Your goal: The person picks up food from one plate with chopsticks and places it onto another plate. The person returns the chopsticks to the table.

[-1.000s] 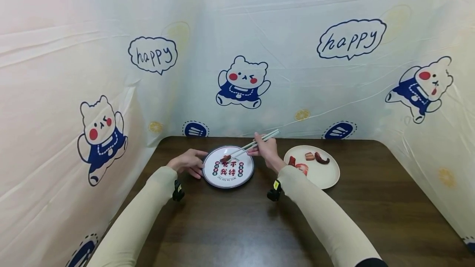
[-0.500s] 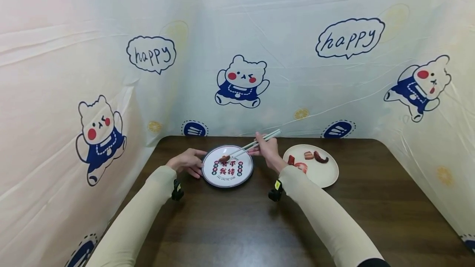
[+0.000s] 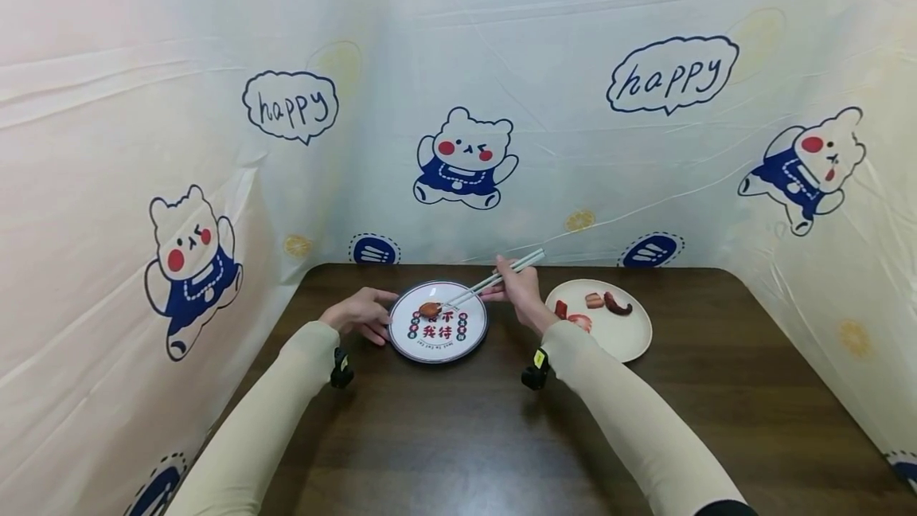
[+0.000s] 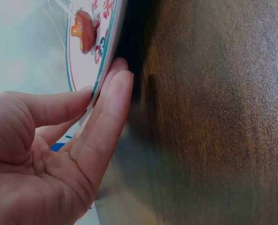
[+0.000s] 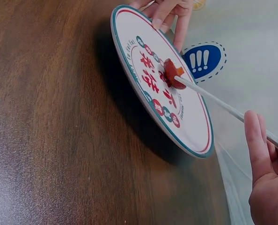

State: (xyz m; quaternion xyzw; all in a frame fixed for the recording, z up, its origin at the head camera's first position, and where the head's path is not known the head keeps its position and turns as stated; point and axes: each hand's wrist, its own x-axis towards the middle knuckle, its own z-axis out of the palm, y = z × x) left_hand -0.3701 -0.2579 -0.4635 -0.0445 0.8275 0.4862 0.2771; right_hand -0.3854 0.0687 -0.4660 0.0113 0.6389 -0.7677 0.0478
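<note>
A round white plate with a dark rim and red characters (image 3: 438,349) sits on the table. My left hand (image 3: 360,314) pinches its left edge, thumb (image 4: 64,107) on the rim and other fingers at the outer side and underneath. On the plate lies a glossy reddish-brown food piece with an orange stub (image 3: 430,310), perhaps a mushroom. My right hand (image 3: 521,291) holds a pair of pale chopsticks (image 3: 494,280) from the right. Their tips reach the food piece's right side; in the right wrist view (image 5: 209,97) one chopstick appears to touch it.
Right of my right hand stands a cream plate (image 3: 630,341) with several food pieces, among them a dark curved one (image 3: 617,305) and a small striped block (image 3: 595,301). My right forearm partly covers it. A printed cloth (image 3: 466,46) hangs behind the brown table (image 3: 444,436).
The chopsticks and my right hand have drawn slightly to the right. The food piece has turned and shows a rounder brown face. My left hand stays at the plate's edge.
</note>
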